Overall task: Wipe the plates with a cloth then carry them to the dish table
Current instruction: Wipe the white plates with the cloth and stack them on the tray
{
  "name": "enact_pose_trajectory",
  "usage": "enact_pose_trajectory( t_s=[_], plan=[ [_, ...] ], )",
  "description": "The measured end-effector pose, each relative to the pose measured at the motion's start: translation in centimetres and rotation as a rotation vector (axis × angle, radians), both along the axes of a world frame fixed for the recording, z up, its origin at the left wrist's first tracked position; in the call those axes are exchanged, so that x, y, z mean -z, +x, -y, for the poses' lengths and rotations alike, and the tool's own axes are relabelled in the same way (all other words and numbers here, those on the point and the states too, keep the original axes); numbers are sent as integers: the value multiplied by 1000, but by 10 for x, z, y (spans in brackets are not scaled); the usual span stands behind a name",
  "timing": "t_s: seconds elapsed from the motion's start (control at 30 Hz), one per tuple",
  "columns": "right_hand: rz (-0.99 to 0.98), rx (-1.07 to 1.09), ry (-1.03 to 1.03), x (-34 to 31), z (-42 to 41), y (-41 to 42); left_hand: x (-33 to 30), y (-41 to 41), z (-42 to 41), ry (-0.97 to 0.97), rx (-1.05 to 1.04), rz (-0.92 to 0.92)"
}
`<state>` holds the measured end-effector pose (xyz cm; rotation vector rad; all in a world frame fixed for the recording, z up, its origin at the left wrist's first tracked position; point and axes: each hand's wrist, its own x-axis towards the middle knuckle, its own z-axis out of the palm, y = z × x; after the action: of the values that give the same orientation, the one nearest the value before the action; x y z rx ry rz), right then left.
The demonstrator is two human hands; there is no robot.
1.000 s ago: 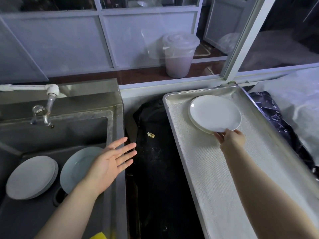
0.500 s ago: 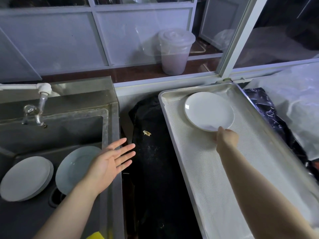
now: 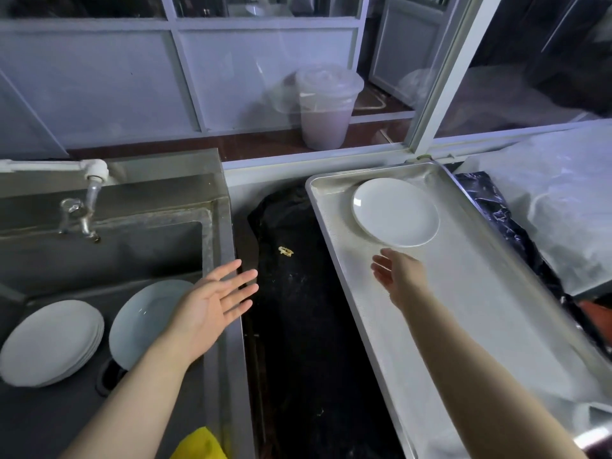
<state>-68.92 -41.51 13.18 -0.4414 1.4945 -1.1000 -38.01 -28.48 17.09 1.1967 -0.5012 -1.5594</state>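
On the lined metal tray [image 3: 496, 326] the white plate [image 3: 395, 212] has just been released by the right hand [image 3: 399, 276], now drawn back empty, fingers loose, so one delivery is judged complete, while the left hand [image 3: 212, 303] is held spread above the sink [image 3: 218, 207], where more plates [image 3: 49, 342] are left.

Both arms are bare and reach forward, away from the body. The left hand [image 3: 212, 301] is wide open with the palm facing up and a bit to the right. Its fingers [image 3: 236, 279] are straight and spread apart, and it holds nothing. The left arm comes up from the bottom left. The right hand [image 3: 399, 276] is stretched farther out than the left. It is loose and open, with the back of the hand turned to the right and the fingers pointing ahead and to the left. It holds nothing too. The right arm is long and nearly straight, coming in from the bottom right.
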Motion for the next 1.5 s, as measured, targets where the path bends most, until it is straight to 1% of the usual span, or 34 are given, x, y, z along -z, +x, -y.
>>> enact_pose_trajectory(
  t_s=[0.17,0.33,0.47,0.63,0.77,0.9,1.1,1.2,1.27,1.37,1.5],
  plan=[
    [35,-141,-82,-37,-33,48,-12,32,-28,-46,-30,-53],
    [19,-310,-151,-66,-84,124,-26,94,-76,-99,-99,-102],
    [21,-404,-153,-70,-140,205,-28,164,-135,-128,-138,-103],
    [43,-514,-125,-58,-200,310,-15,254,-207,-121,-260,-113],
    [37,-594,-36,-35,-236,378,0,313,-263,-66,-355,-100],
    [-18,-656,57,-8,-253,430,15,362,-302,-17,-447,-135],
    [-104,-742,203,43,-254,496,37,400,-321,104,-583,-97],
    [-160,-769,269,81,-244,523,55,415,-323,161,-671,-141],
    [-205,-783,348,110,-235,540,72,424,-325,217,-683,-168],
    [-263,-824,482,152,-222,563,100,431,-322,304,-633,-172],
    [-290,-859,558,196,-201,592,129,435,-317,416,-627,-167]
  ],
)
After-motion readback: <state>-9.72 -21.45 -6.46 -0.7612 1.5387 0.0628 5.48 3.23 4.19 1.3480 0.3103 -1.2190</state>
